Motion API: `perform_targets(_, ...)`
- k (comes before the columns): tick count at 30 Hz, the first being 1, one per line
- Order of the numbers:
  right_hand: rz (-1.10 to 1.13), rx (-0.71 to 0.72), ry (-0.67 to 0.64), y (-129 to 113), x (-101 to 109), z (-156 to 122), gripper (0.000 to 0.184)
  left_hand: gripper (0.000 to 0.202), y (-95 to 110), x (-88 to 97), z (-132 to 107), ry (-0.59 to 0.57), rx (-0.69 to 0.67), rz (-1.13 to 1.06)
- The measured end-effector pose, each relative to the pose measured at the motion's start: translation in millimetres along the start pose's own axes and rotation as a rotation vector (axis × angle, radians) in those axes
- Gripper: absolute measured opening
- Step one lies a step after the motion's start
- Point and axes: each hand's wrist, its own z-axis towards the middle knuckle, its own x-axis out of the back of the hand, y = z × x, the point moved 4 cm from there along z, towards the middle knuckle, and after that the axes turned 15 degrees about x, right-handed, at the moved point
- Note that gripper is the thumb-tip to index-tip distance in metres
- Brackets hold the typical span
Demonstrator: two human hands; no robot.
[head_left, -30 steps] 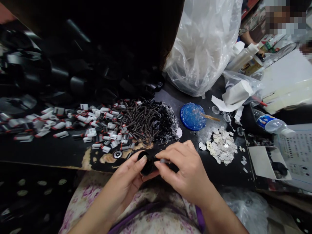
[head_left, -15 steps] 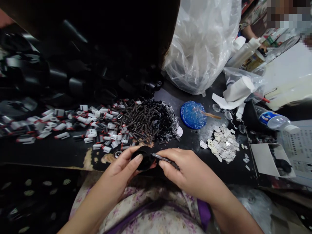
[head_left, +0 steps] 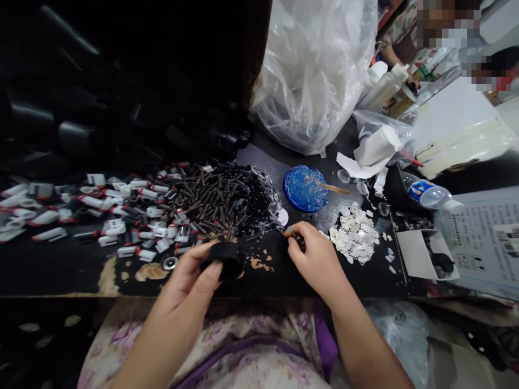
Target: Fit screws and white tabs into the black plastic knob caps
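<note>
My left hand [head_left: 188, 289] is wrapped round a black, hollow, round plastic part [head_left: 225, 260], held tilted above the table's front edge. To its right, my right hand [head_left: 318, 262] grips a slim dark tool [head_left: 300, 241], mostly hidden by the fingers; its exact kind cannot be made out. The fingertips are close to a white disc [head_left: 283, 217] beside a pile of small black pieces [head_left: 259, 197]. Dark coil springs [head_left: 213, 197] lie left of that pile. Farther left are many white and grey plastic pieces with red bands [head_left: 115, 227].
A blue lid [head_left: 304, 200] of clear grease holds a wooden stick [head_left: 334, 188]. Small white plates [head_left: 354, 235] are heaped at right, near an open box [head_left: 419, 254] and a plastic bottle [head_left: 430, 194]. Behind stands a large clear bag [head_left: 316, 75]. Another person's arm [head_left: 391, 56] shows at upper right.
My right hand has drawn the tool away from the black round part, rightward and up towards the small black pieces. My left hand still holds the part, now turned differently. The view has shifted.
</note>
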Motion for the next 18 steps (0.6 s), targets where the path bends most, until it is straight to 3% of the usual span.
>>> perform_targets(2,-0.255,0.033,-0.023,7.5,1.4,8.9,0.012,0.023,-4.1,-6.3,5.8,-0.038,-0.019,0.031)
perform_targets(7,-0.494,0.12,-0.073,9.2,-5.2,18.8,0.01,0.021,-3.6,-11.9,8.8,-0.093,0.008,0.064)
perform_targets(18,-0.53,0.085,-0.088,5.1,-10.1,21.0,0.01,0.022,-3.9,-12.3,13.4,-0.12,0.007,0.077)
